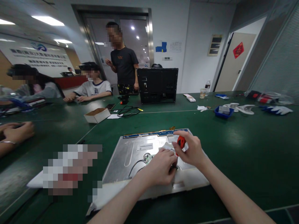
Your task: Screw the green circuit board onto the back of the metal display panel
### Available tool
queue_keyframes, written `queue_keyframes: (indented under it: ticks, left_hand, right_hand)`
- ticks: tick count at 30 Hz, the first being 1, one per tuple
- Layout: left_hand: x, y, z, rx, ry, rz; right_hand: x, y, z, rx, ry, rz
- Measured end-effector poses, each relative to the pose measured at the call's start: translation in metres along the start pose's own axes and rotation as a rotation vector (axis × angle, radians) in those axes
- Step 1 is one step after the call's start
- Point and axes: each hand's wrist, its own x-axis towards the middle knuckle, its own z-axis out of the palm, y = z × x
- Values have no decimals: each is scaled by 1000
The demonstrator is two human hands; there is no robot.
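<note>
A flat silver display panel point(140, 146) lies on the green table in front of me, a blue circuit board strip point(149, 134) along its far edge. Over the panel's middle, my right hand point(190, 149) grips a screwdriver point(181, 142) by its red and black handle, with the tip pointing down. Close beside it, my left hand point(161, 168) rests on the panel with its fingers curled; whatever they hold is hidden. A small green board point(149, 158) with a dark cable point(134, 165) shows beyond my left hand.
Behind the panel stand a black monitor housing point(157, 85), a cardboard box point(97, 115) and a coiled black cable point(128, 111). To the right are a blue tray point(223, 112) and gloves point(277, 109). A co-worker's hands point(17, 133) are at the left; other people are farther back.
</note>
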Motion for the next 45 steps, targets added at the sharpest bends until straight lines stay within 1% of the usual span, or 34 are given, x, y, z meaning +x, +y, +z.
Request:
queue_keyframes:
  ticks: [5, 12, 18, 23, 28, 35, 39, 45]
  left_hand:
    - [0, 0, 0, 4, -6, 5]
    - [0, 0, -2, -10, -10, -1]
    - [1, 1, -2, -4, -15, -3]
    - [1, 2, -3, -5, -19, -10]
    - [1, 1, -2, 6, -10, -1]
    - [0, 0, -1, -12, -14, 1]
    - [0, 0, -2, -14, -2, 15]
    - [0, 2, -4, -9, -8, 5]
  right_hand:
    - [-1, 1, 0, 15, -21, -6]
    - [1, 0, -5, 68, -78, 7]
    - [1, -1, -4, 44, -62, 12]
    - [-1, 1, 0, 0, -3, 9]
    - [0, 2, 0, 9, -14, -19]
    - [1, -1, -4, 66, -77, -3]
    - [0, 0, -2, 42, -59, 21]
    - [-1, 2, 2, 14, -8, -4]
